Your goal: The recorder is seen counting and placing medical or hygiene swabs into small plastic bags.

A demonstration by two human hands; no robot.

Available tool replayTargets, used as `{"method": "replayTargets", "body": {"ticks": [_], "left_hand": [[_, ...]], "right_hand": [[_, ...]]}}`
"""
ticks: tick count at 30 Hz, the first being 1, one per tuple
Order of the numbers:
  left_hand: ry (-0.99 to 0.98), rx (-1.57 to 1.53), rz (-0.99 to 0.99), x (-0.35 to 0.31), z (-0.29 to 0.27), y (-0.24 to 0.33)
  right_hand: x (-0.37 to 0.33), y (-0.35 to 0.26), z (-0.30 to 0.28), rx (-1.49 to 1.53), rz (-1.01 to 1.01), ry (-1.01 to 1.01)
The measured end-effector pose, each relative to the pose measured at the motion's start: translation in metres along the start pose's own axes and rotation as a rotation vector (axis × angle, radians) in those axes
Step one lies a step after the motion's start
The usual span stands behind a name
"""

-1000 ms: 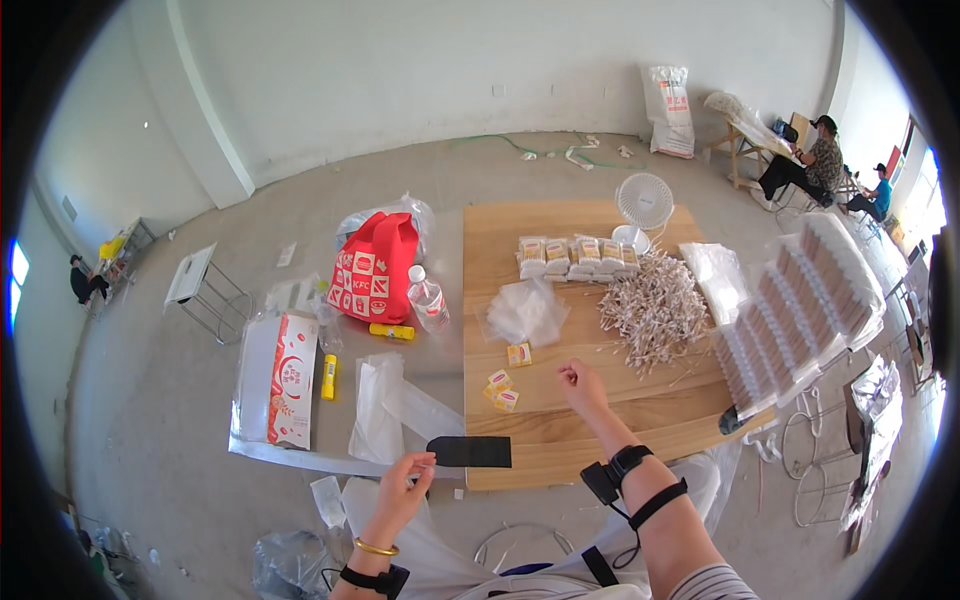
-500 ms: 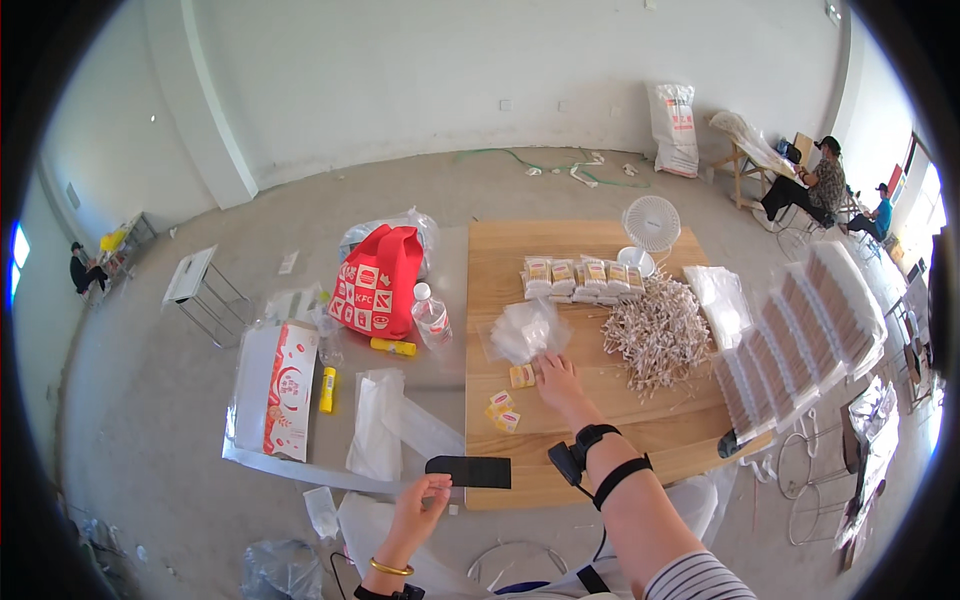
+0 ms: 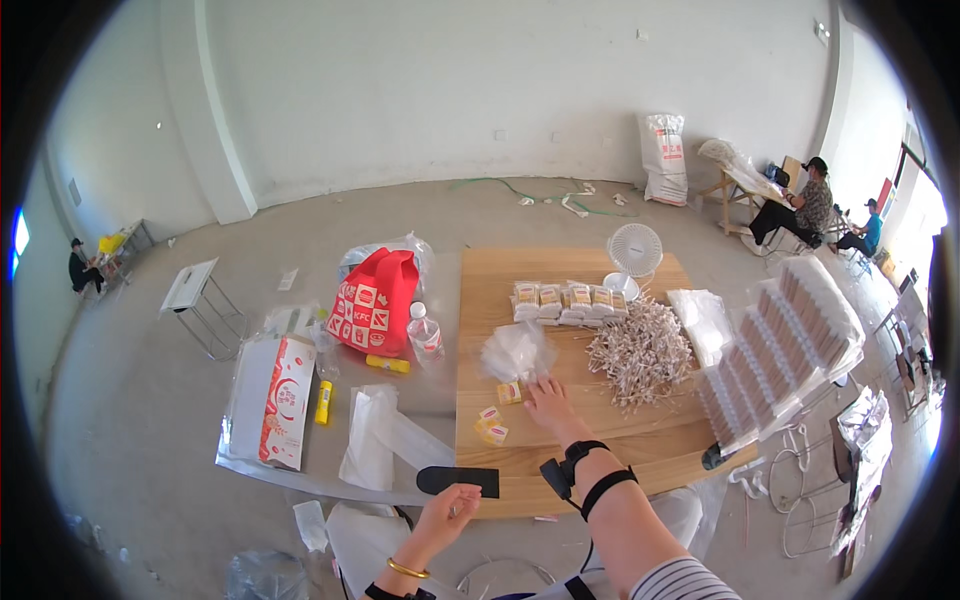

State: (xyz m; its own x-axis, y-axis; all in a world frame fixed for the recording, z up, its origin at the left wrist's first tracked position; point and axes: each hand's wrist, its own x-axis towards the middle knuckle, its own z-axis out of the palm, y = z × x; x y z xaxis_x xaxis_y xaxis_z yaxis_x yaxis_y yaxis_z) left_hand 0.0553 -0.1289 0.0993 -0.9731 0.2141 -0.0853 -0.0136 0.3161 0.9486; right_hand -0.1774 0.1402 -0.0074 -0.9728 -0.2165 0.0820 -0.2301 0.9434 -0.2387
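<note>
My right hand (image 3: 548, 405) lies palm down on the wooden table, fingers spread, just below a pile of clear plastic bags (image 3: 518, 351). Beside its fingertips is a small yellow-and-white card (image 3: 510, 392); a few similar cards (image 3: 491, 426) lie nearer me. At the table's near edge, my left hand (image 3: 448, 515) is closed, its fingers curled together against the lower side of a flat black piece (image 3: 458, 482). Whatever those fingers pinch, if anything, is hidden. Right of my right hand spreads a loose heap of cotton swabs (image 3: 640, 352).
Packed swab packets (image 3: 570, 302) and a white fan (image 3: 635, 252) stand farther back. Bundled swabs (image 3: 775, 360) fill the right edge. On the left table are a red bag (image 3: 373, 302), a bottle (image 3: 424, 335), yellow tubes (image 3: 323, 402) and a carton (image 3: 285, 402). Other people sit far off.
The view has tilted up slightly, so the tables sit lower in it. My left hand has moved right along the black piece, from its left end to below its middle. My right hand stays near the cards.
</note>
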Motion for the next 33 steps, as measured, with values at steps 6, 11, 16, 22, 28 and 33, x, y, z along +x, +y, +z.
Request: {"method": "replayTargets", "body": {"ticks": [6, 11, 16, 22, 28, 33], "left_hand": [[0.012, -0.287, -0.174, -0.027, -0.007, -0.044], [0.049, -0.408, -0.110, 0.001, 0.008, -0.028], [0.225, -0.549, -0.064, 0.046, 0.048, 0.003], [0.291, -0.686, -0.170, 0.031, 0.041, 0.004], [0.116, -0.511, -0.196, 0.000, 0.029, 0.027], [0.048, -0.411, -0.239, -0.021, 0.024, 0.023]], "right_hand": [[-0.032, 0.000, -0.024, 0.267, 0.139, 0.110], [-0.101, -0.025, -0.066, 0.334, -0.139, 0.334], [-0.195, -0.113, -0.117, 0.348, -0.455, 0.179], [-0.225, -0.129, -0.135, 0.429, -0.430, 0.137], [-0.205, -0.115, -0.132, 0.791, -0.143, 0.165], [-0.182, -0.104, -0.101, 1.017, -0.014, -0.249]]}}
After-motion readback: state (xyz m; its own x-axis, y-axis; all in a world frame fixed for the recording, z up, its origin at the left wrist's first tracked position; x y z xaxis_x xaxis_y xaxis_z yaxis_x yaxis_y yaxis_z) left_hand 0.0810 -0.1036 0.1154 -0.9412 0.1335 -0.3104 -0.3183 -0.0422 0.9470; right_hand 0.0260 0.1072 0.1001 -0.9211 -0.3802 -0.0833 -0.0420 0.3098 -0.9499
